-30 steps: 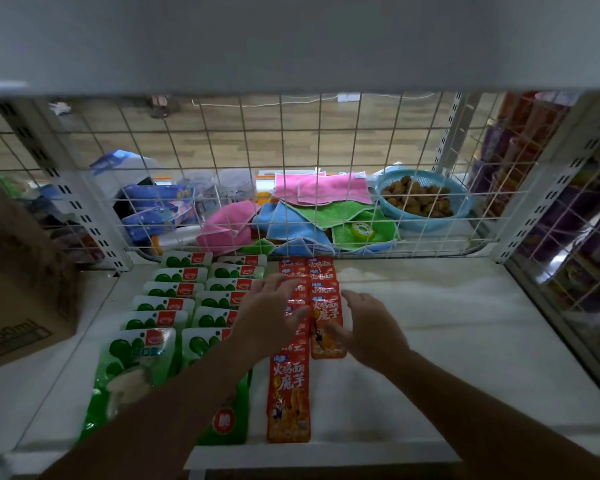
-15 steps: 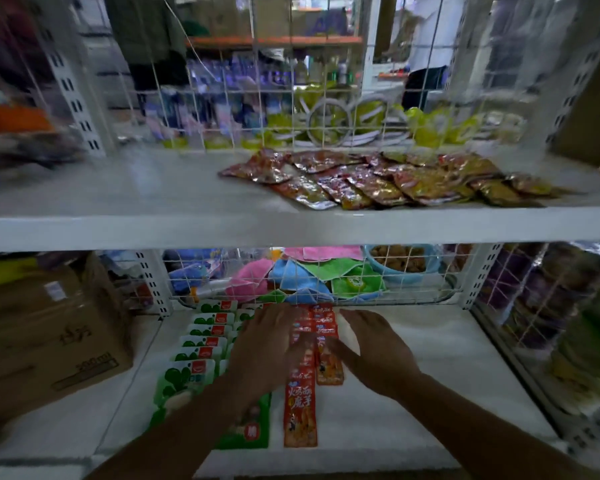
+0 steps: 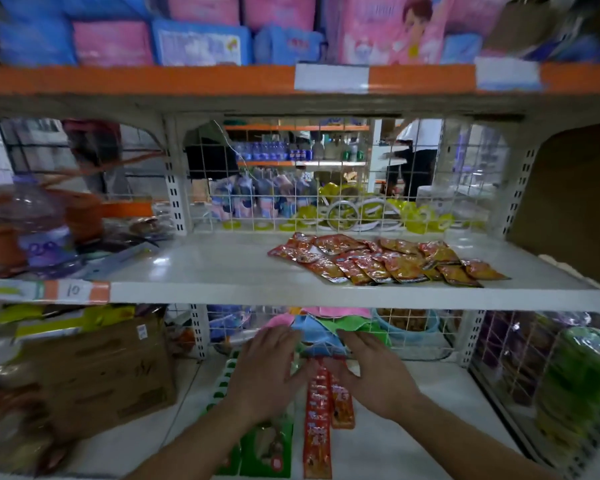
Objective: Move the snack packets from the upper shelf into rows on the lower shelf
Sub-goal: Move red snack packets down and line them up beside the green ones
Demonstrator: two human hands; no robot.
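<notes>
The snack packets (image 3: 388,261) lay in a loose, overlapping heap on the right half of the upper shelf (image 3: 194,268), close to its front edge. The heap ran lengthwise left to right along the board, with most of the single packets slanted across it. From the hands it lay above and further back, and most of it sat to their right. Its left end was roughly over the left hand (image 3: 267,372), and its middle was over the right hand (image 3: 378,379). I judged the right hand the nearer one for the next pick, since it had only to rise past the shelf edge. Both hands were down on the lower shelf (image 3: 430,438), palms down with fingers straight and spread, and neither gripped anything. They flanked two rows of red packets (image 3: 316,441) that ran from the front towards the back, the right-hand row shorter. The frame did not show whether the fingertips pressed on those rows or only hovered over them. Green packets (image 3: 267,455) lay just left of the red rows, partly under the left forearm. A cardboard box (image 3: 101,372) stood further left, and a wire grid (image 3: 413,209) closed the back of the upper shelf.
</notes>
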